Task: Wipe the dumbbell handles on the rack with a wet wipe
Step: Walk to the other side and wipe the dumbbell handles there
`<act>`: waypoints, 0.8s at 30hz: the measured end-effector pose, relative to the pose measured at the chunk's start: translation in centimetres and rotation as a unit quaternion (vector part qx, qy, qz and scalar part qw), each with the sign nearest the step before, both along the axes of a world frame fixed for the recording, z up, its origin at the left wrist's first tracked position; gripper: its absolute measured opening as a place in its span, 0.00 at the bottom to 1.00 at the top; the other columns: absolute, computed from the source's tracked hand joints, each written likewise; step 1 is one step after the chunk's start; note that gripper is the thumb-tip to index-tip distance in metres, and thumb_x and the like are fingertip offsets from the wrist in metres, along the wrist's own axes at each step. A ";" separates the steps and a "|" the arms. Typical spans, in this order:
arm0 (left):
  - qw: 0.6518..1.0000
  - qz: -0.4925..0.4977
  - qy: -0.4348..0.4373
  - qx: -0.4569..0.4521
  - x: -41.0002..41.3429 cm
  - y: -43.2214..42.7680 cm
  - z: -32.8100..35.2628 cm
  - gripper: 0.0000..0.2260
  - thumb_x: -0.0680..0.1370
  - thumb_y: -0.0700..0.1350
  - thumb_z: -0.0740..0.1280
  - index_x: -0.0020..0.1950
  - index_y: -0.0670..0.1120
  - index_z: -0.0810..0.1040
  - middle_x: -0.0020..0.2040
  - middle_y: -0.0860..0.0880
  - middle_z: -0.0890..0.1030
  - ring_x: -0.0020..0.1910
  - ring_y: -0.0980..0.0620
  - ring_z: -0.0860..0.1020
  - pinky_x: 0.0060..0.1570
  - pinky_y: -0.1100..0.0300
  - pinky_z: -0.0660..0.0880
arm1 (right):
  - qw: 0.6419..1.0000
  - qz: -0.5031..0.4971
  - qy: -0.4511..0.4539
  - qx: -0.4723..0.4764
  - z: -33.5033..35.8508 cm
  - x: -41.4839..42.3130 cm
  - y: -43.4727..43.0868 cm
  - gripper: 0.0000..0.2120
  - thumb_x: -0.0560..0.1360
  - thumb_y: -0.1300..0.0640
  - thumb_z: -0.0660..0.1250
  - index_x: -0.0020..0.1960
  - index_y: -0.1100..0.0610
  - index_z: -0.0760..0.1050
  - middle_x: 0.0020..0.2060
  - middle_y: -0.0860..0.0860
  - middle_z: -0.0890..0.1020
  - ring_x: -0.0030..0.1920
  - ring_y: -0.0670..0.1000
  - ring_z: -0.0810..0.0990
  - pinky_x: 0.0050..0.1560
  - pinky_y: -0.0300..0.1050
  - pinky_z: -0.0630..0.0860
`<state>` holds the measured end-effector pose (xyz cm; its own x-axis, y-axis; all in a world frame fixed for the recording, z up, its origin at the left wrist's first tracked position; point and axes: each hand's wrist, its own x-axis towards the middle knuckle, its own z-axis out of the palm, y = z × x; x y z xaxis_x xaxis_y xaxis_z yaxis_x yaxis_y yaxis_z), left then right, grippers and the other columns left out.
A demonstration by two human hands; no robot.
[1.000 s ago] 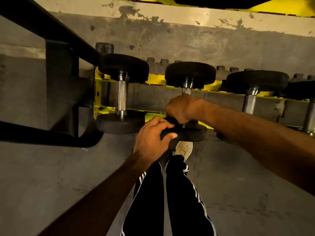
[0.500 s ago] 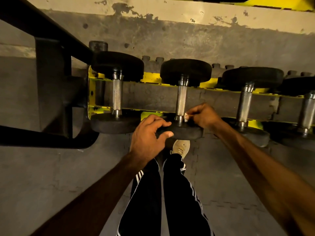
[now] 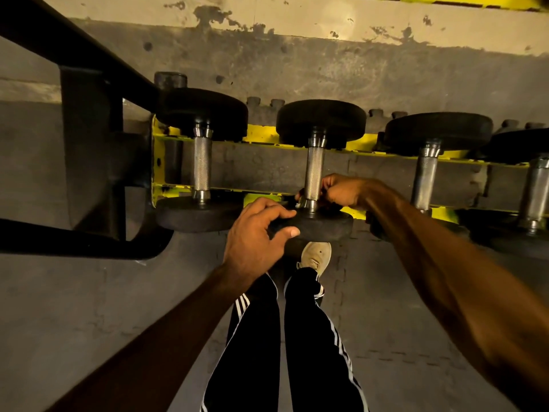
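Observation:
Several black-headed dumbbells with knurled steel handles lie across a yellow rack [image 3: 261,133]. My left hand [image 3: 255,233] grips the near head [image 3: 323,226] of the second dumbbell, thumb under its edge. My right hand [image 3: 341,190] curls round the near end of that dumbbell's handle [image 3: 315,168], where it meets the collar. A small white bit of the wet wipe [image 3: 297,205] shows at my fingertips; the rest is hidden in the hand. Most of the handle above my hand is bare.
The first dumbbell [image 3: 202,168] lies to the left; a third [image 3: 424,176] and a fourth [image 3: 537,185] lie to the right. A black steel frame [image 3: 89,150] stands at the left. My legs and a shoe [image 3: 316,257] are below the rack, on grey floor.
My right hand slid down the second dumbbell's handle from its middle to the near end, uncovering the handle. My left hand kept its grip on the near head.

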<state>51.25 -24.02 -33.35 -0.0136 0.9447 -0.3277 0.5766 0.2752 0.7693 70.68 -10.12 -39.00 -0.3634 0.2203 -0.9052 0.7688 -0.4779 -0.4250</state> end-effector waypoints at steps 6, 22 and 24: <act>1.000 -0.009 0.000 -0.004 0.2 0.4 0.0 0.14 0.71 0.51 0.75 0.57 0.53 0.83 0.53 0.57 0.78 0.56 0.56 0.77 0.56 0.49 0.77 | 0.995 -0.064 -0.022 0.069 1.1 2.4 -0.7 0.09 0.74 0.66 0.71 0.45 0.52 0.81 0.42 0.50 0.83 0.46 0.50 0.79 0.40 0.42 0.72; 1.000 -0.013 0.012 -0.004 -0.3 0.7 0.1 0.14 0.70 0.51 0.75 0.55 0.53 0.84 0.51 0.55 0.78 0.55 0.54 0.77 0.56 0.49 0.76 | 0.889 -0.164 0.060 0.424 2.5 0.0 -2.6 0.05 0.73 0.61 0.75 0.48 0.56 0.84 0.42 0.45 0.83 0.43 0.41 0.82 0.44 0.33 0.78; 1.000 -0.019 0.010 -0.008 -0.2 0.7 -0.1 0.14 0.70 0.52 0.75 0.55 0.53 0.84 0.51 0.55 0.78 0.55 0.53 0.77 0.55 0.48 0.77 | 0.916 0.004 0.078 0.393 3.3 0.8 -2.7 0.05 0.72 0.64 0.74 0.46 0.57 0.84 0.41 0.44 0.82 0.41 0.37 0.79 0.44 0.28 0.75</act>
<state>51.05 -23.33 -33.43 0.0148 0.9391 -0.3432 0.6027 0.2655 0.7525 71.48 -12.85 -35.75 -0.4793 0.7791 -0.4041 0.6713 0.0288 -0.7406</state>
